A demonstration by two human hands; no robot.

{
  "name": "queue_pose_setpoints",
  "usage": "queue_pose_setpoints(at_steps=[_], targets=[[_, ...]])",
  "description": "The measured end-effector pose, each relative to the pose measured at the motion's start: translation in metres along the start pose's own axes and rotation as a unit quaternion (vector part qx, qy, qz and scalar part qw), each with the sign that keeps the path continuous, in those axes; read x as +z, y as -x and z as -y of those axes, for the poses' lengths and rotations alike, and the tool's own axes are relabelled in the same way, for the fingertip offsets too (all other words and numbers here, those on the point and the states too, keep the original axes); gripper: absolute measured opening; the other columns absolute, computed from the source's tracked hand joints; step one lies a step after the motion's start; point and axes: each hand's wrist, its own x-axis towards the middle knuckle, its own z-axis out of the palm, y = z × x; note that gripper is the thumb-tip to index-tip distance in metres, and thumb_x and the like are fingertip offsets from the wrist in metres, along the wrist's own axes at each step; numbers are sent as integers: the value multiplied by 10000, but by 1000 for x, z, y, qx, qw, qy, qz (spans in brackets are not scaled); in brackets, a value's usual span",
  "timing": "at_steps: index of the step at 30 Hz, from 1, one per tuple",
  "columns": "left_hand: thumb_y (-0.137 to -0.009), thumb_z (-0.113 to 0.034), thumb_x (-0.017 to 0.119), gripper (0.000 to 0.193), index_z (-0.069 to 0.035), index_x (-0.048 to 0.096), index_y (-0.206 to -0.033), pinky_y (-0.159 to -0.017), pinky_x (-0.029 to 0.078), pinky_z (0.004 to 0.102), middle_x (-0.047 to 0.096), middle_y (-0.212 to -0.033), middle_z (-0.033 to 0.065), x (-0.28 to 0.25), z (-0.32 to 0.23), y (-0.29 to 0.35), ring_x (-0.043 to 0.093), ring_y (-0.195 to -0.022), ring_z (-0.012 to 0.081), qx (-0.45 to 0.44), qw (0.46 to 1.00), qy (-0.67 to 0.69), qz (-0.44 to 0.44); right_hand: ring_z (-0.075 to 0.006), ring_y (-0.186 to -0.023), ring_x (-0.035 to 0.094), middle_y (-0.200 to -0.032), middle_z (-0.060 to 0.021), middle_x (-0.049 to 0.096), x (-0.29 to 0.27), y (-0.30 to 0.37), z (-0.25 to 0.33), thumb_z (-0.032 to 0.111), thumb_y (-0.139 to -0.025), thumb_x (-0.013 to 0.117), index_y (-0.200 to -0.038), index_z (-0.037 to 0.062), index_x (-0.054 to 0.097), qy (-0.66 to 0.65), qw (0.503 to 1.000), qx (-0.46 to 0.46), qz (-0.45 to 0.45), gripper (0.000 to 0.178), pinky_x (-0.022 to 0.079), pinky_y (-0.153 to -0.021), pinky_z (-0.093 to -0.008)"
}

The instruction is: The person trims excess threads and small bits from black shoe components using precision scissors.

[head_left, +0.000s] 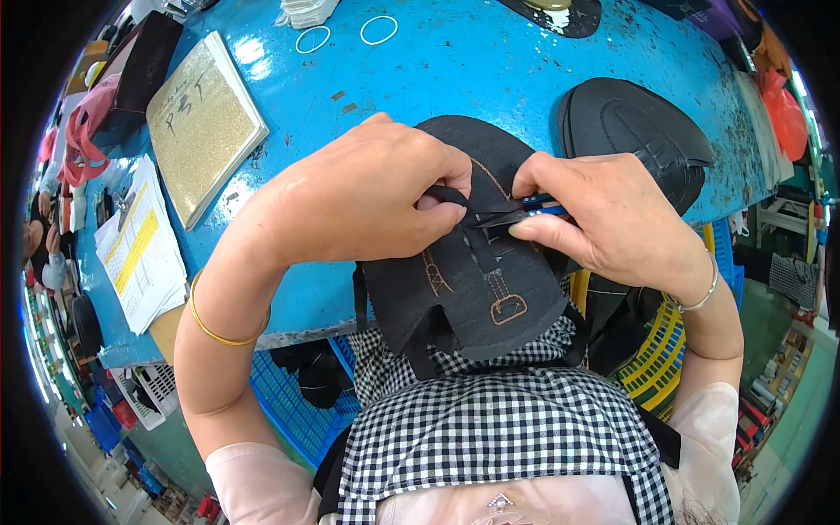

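Note:
A black sole-shaped shoe piece (525, 319) with brown stitching, slots and a stitched buckle-like outline lies over the table's near edge and my lap. My left hand (367, 197) is closed on a black strap (449, 194) at the middle of this piece, thumb and forefinger pinching it. In my right hand (604, 210) is a small pair of thread snips (507, 214) with blue handles, held between thumb and fingers. Its dark blades point left, against the strap area near my left fingertips. More black strap (424, 360) hangs at the piece's near edge.
Stacked black soles (643, 131) lie to the right on the blue table (306, 114). At left are a gold-covered notebook (206, 122) and paper sheets (140, 254). Two pale rings (379, 30) lie farther back. Below the table stand a blue basket (289, 407) and a yellow basket (656, 359).

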Motion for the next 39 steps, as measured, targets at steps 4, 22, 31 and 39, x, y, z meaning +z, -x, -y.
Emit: queue_pose_setpoints(at_steps=[4,22,31,39], targets=[[-800,-99,636,76,-35,634,-841,-604,433,370,597,-701,134,1,1,1,540,-625,282,19,1000,7,-9,-295,-663,634,-733,-97,642,8,-7,4,371,-886,618,-902,76,558,-15,1000,-11,-14,301,475,-553,-386],[-853,-165,637,155,-81,659,-982,-849,426,368,655,-899,86,8,7,7,537,-867,276,19,998,43,-35,-286,-611,613,-672,-80,625,-3,-6,-1,362,-877,639,-866,98,586,-2,1000,17,-7,270,457,-535,-374],[-857,-138,636,119,-64,640,-950,-728,449,303,623,-831,85,1,3,5,529,-705,227,-23,998,53,-4,-283,-613,619,-672,-87,624,8,-14,-1,361,-878,642,-885,96,571,23,1000,5,5,274,455,-530,-382],[-910,-159,625,114,-62,633,-968,-479,271,161,518,-699,-85,0,20,20,386,-567,-19,-37,903,386,-185,-159,-533,621,-794,-136,642,20,-3,51,123,-759,610,-814,17,540,141,981,-120,-60,138,448,-412,-268]])
